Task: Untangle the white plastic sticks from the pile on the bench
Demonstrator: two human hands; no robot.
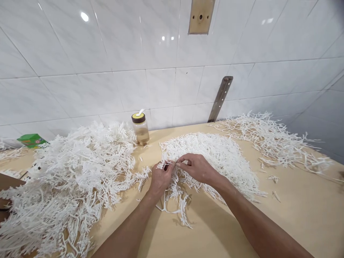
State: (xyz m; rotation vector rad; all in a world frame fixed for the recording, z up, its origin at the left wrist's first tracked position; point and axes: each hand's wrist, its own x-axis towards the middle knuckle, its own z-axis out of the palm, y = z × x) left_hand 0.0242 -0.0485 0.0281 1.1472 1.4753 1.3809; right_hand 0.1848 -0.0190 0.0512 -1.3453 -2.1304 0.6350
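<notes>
My left hand (161, 174) is closed around a small bunch of white branching strands (163, 165), whose tips poke out above the fingers. Close beside it, my right hand (197, 167) pinches at the edge of that bunch, thumb and forefinger together. What exactly lies between the right fingertips is too small to make out. A loose white branching strand (184, 211) hangs or lies just below the hands. Behind my right hand spreads a dense flat heap of short white pieces (209, 148).
A big tangled white pile (80, 165) fills the left side of the wooden table (301, 215). Longer bare strands (279, 139) lie at the back right. A lidded jar (141, 130) stands near the tiled wall, a green box (32, 140) at far left. A metal bracket (220, 98) leans there.
</notes>
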